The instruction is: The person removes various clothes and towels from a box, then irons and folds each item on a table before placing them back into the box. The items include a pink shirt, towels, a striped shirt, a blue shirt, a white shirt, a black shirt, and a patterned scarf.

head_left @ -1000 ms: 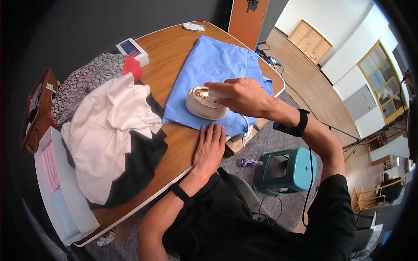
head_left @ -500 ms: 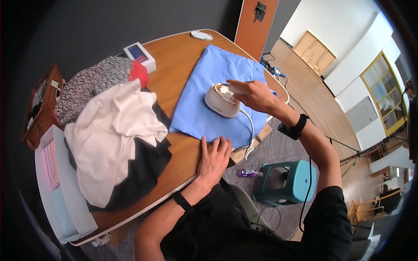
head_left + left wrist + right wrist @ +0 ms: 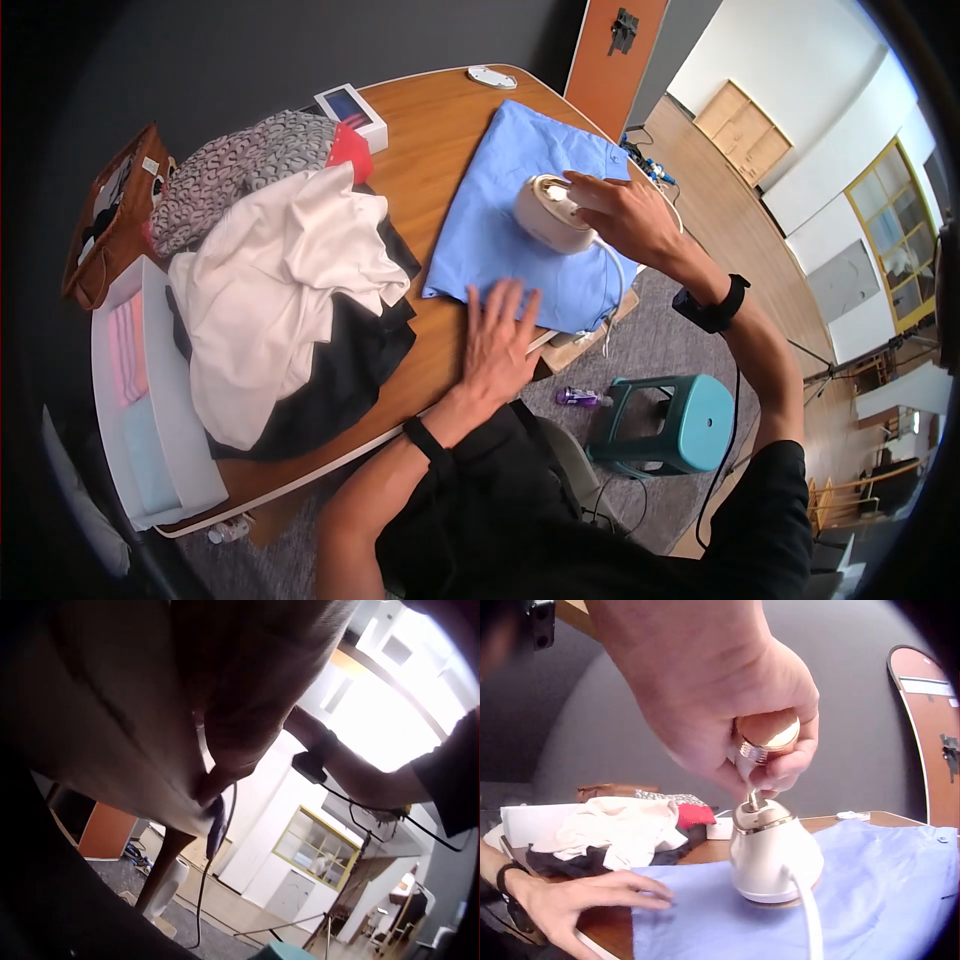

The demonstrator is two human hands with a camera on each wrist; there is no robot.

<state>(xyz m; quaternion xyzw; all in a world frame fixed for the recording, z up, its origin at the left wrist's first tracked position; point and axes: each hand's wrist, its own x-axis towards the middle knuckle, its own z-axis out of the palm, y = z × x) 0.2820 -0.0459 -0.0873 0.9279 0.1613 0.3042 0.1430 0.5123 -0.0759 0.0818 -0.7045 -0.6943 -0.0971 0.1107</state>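
One white iron (image 3: 553, 218), handle gripped in right hand (image 3: 630, 215), shifted farther from blue cloth's (image 3: 500, 255) near-left corner; one left hand (image 3: 497, 350), unclenched, fingers spread at cloth's edge.

I read the site as a large shared workroom or studio; its exact type cannot be determined. Indicators: a wooden table (image 3: 410, 150) bearing garments, a dark wall (image 3: 450, 30), grey carpet (image 3: 655, 300) beside wood-look flooring (image 3: 700, 170), a yellow-framed window (image 3: 900, 235), tripod legs (image 3: 825, 370), and loose floor cables (image 3: 650, 170).
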